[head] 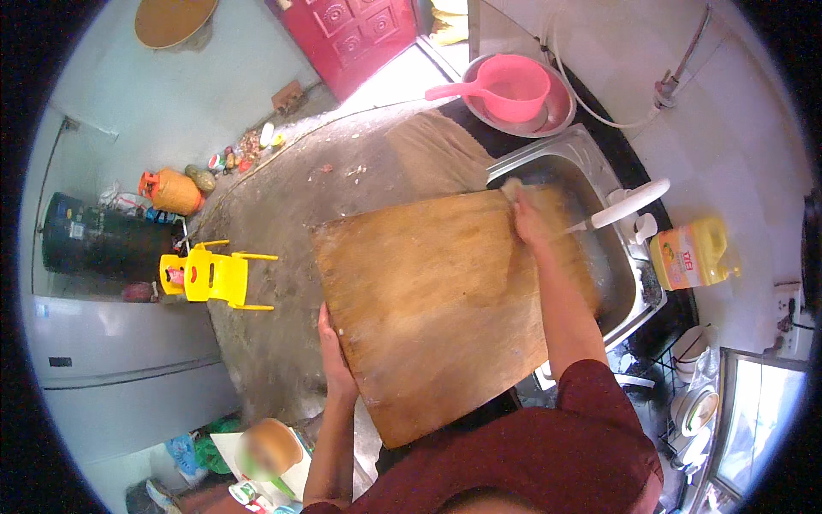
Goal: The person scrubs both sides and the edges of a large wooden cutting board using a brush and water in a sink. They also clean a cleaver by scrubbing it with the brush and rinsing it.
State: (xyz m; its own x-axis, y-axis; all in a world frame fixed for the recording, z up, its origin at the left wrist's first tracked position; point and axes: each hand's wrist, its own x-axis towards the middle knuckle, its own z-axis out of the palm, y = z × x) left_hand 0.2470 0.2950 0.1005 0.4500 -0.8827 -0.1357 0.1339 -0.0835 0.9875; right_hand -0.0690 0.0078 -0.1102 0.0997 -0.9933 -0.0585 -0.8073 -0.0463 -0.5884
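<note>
A large wooden board (424, 283) lies tilted before me, its right end over the stainless steel sink (581, 144). My left hand (337, 360) grips the board's left edge, fingers along the side and partly hidden beneath. At the far edge, my right hand (532, 218) is closed on a small pale cloth or sponge (512, 188), pressed against the wood. The board looks darker and wet near that hand. A white faucet spout (629, 202) reaches over the sink, just right of my right wrist.
Behind the sink, a pink plastic dipper (514, 90) rests in a metal basin (565, 119). A yellow oil jug (690, 254) stands right of the sink, near a dish rack (668, 366). A yellow chair (218, 276) and an orange gas cylinder (176, 191) occupy the floor at left.
</note>
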